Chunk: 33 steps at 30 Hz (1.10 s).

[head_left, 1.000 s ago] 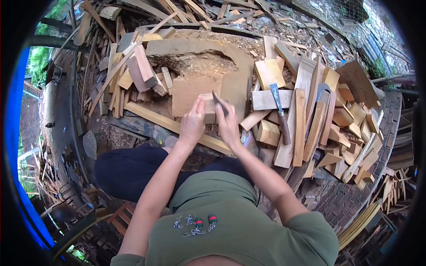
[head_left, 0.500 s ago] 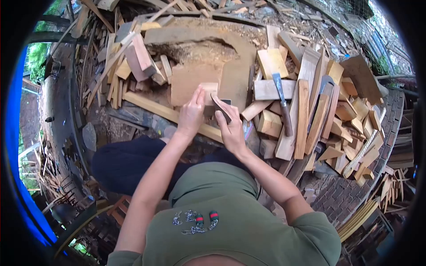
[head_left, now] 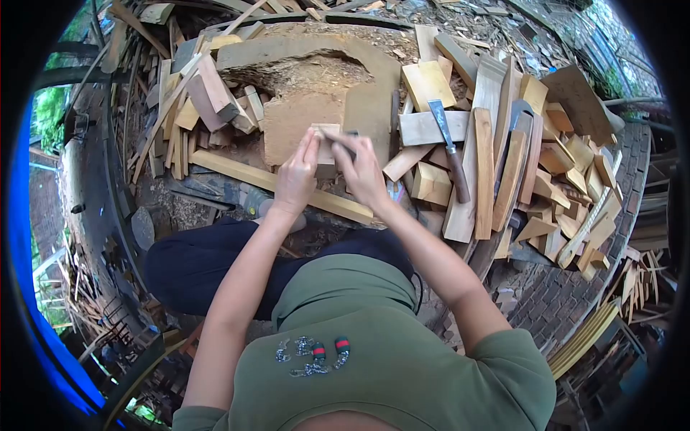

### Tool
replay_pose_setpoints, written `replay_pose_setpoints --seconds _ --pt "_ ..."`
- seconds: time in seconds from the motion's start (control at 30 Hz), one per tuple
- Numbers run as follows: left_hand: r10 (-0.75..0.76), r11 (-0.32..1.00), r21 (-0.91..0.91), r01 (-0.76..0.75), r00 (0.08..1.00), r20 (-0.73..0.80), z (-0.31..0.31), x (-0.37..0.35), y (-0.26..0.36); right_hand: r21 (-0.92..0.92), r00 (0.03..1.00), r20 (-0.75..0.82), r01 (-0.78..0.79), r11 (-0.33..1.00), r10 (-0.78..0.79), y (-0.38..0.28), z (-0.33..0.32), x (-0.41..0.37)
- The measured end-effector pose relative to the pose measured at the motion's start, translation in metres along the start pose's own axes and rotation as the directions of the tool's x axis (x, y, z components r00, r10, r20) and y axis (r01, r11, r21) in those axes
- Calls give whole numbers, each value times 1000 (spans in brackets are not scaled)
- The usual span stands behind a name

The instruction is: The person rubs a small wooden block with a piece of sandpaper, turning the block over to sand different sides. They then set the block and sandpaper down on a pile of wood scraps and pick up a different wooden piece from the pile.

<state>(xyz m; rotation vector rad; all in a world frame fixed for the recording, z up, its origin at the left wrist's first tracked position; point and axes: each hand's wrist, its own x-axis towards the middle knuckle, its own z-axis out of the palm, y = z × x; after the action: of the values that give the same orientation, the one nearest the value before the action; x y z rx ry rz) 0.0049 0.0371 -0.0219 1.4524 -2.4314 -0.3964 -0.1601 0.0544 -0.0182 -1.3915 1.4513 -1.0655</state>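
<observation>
My left hand (head_left: 296,179) has its fingers closed on a small pale wooden block (head_left: 328,147), steadying it over a larger wooden slab (head_left: 287,133). The block's left side is covered by those fingers. My right hand (head_left: 363,172) is curled round a thin, dark, slightly curved piece (head_left: 343,138) whose tip reaches over the top of the block. Motion smears its fingertips, and I cannot tell what kind of tool the dark piece is.
Wood offcuts (head_left: 435,183) are piled to the right, with a long-handled knife (head_left: 449,147) lying across them. A second curved blade (head_left: 519,111) sits among the sticks. At left are more offcuts (head_left: 208,97), and a long wooden bar (head_left: 244,176) crosses before my legs.
My right hand has swung up and left, bringing the dark piece over the block's top. My left hand keeps hold of the block. The whole view has shifted slightly.
</observation>
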Motion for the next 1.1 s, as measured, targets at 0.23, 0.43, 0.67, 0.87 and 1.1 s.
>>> replay_pose_setpoints --seconds 0.23,0.43,0.67,0.87,1.1 --pt "-51 998 45 50 998 23 -4 5 -2 30 997 -67 30 999 -28 -9 8 -12" --pt "30 1000 7 -31 998 46 -6 4 -4 36 990 -44 -136 990 138 13 7 11" --pt "-36 999 11 35 997 64 -9 8 -4 44 999 -38 4 999 -2 -13 6 -14" --pt "36 999 -11 -36 999 0 -6 6 -2 35 977 -69 -199 979 201 33 22 32" --pt "-354 847 -422 324 935 7 -15 19 8 264 914 -89 -362 894 396 51 0 41"
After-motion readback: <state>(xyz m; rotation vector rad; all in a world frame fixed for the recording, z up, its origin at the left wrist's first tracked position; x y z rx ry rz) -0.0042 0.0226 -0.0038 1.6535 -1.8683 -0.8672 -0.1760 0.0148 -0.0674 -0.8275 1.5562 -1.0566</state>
